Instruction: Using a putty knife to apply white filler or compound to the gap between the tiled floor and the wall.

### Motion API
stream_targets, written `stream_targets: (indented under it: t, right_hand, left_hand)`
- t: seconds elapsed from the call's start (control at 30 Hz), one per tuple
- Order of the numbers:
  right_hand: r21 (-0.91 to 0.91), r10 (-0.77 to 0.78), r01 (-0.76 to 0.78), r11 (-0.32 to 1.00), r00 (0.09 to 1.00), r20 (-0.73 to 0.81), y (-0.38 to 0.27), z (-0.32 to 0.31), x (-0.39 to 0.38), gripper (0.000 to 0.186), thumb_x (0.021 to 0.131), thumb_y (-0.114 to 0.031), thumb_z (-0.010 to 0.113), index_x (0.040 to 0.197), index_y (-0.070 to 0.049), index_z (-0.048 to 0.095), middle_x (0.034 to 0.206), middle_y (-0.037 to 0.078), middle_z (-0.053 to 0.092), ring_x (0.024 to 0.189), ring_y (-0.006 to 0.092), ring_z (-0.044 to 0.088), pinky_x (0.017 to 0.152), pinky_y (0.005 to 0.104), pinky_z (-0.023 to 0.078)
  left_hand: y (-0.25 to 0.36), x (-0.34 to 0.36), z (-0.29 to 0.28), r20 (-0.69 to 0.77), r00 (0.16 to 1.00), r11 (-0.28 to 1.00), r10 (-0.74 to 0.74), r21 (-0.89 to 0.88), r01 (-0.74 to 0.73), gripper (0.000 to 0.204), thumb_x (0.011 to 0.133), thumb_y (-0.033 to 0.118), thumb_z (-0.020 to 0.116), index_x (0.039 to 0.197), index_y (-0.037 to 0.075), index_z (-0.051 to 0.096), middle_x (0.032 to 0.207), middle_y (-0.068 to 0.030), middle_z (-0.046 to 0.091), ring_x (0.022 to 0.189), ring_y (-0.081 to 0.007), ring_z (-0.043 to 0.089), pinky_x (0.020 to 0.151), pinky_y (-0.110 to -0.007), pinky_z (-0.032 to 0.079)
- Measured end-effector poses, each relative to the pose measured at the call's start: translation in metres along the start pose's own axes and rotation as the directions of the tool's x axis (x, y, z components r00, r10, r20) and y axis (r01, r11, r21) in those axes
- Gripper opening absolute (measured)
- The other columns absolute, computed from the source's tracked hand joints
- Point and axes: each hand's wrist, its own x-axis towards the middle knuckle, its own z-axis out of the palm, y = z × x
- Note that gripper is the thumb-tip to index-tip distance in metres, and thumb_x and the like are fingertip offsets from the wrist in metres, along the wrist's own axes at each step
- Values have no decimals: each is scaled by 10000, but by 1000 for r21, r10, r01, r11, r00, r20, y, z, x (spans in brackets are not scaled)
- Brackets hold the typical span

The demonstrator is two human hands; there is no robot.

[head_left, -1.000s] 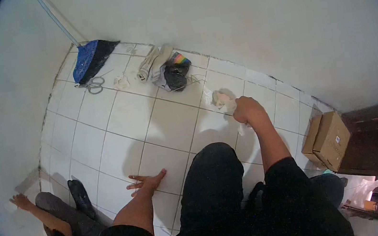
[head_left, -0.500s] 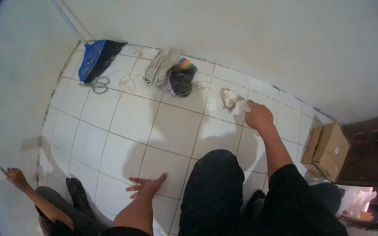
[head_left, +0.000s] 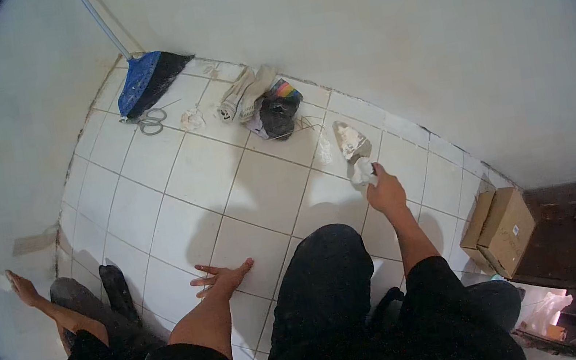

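My left hand (head_left: 224, 279) rests on the white tiled floor (head_left: 262, 246), its fingers spread and nothing in it. In my right hand (head_left: 387, 192) is a crumpled white wad (head_left: 362, 172), tissue or cloth, pinched between the fingers just above the tiles. Beyond that wad lies a small open bag (head_left: 352, 140) holding a whitish, lumpy substance; whether wad and bag touch I cannot tell. A whitish smear (head_left: 324, 150) marks the floor left of the bag.
A co-worker's hand (head_left: 24, 288) presses a pale piece to the left wall. Along the far wall are a blue broom (head_left: 140, 85), scissors (head_left: 151, 121), a rolled pale bundle (head_left: 244, 96) and a black plastic bag (head_left: 279, 115). A cardboard box (head_left: 505, 232) stands at right.
My right hand has come nearer and slightly left with the white wad, away from the small bag. The co-worker's hand is lower on the wall. My left hand stays put.
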Motion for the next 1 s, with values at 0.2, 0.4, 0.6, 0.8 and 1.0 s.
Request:
stream_targets:
  t: [0.2,0.4,0.6,0.8,1.0]
  right_hand:
    - [75,10,-8,997,1000,-14,0,-10,24,500,752,-130,546,1240,-33,497,1017,242,634,948,389,611,842,457,485]
    - [-98,-123,125,987,992,27,-23,-23,20,523,755,-158,544,1270,-80,493,959,240,644,883,400,629,803,466,501]
    - [-81,-60,55,995,996,-61,-3,-19,42,511,749,-131,574,1250,-80,485,951,235,645,878,391,633,776,469,512]
    - [-192,-200,204,960,979,43,-6,-27,37,512,760,-151,581,1257,-98,467,987,198,642,910,368,629,795,461,507]
    - [-196,-193,184,963,981,-31,9,-30,59,547,753,-154,589,1283,-113,459,1003,210,635,938,364,617,804,460,505]
  left_hand:
    - [-11,12,7,21,1000,999,3,-43,-2,1558,458,802,699,1320,103,-394,1397,-332,-314,1278,-616,-147,984,-733,47]
    - [-9,9,4,32,999,999,4,-39,-3,1553,457,792,708,1341,103,-367,1410,-323,-298,1288,-607,-135,990,-728,49]
    - [-4,4,0,32,999,998,39,-41,-37,1555,470,802,694,1329,48,-360,1390,-371,-272,1274,-623,-135,991,-723,57]
    - [-6,8,4,45,998,996,39,-88,-35,1560,464,787,712,1320,89,-389,1379,-347,-328,1253,-632,-185,962,-753,28]
    - [-7,25,11,29,999,997,37,-62,-35,1566,457,800,701,1314,84,-397,1376,-350,-330,1251,-634,-183,958,-756,32]
